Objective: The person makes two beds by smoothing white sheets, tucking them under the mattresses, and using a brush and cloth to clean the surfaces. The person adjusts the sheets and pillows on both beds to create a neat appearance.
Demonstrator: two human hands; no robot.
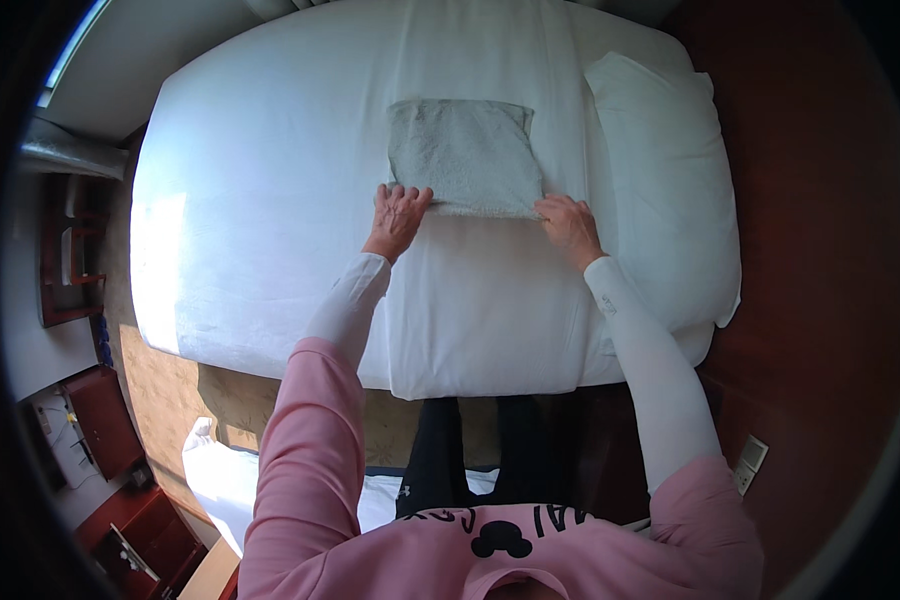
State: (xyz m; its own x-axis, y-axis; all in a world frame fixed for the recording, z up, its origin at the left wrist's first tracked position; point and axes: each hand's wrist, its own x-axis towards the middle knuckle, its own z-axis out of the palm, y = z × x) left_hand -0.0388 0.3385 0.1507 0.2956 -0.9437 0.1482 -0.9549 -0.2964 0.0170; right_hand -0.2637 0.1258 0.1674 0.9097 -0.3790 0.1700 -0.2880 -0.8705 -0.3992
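Note:
A small grey-green terry towel (pixel 465 154) lies spread on the bed (pixel 270 225), over the folded-back band of white sheet (pixel 487 300). My left hand (pixel 399 217) grips its near left corner, fingers curled over the edge. At the near right corner, my right hand (pixel 568 225) pinches the cloth between thumb and fingers. Between my hands the towel's near edge runs roughly straight, while its far edge rests flat on the sheet. The parts of the corners inside my fingers are hidden.
A white pillow (pixel 664 187) lies at the bed's right end, beside a dark red wood panel (pixel 802 225) with wall sockets (pixel 750 465). White bedding (pixel 221 480) is behind me at lower left. Wooden furniture (pixel 105 420) and a chair (pixel 75 259) stand at far left.

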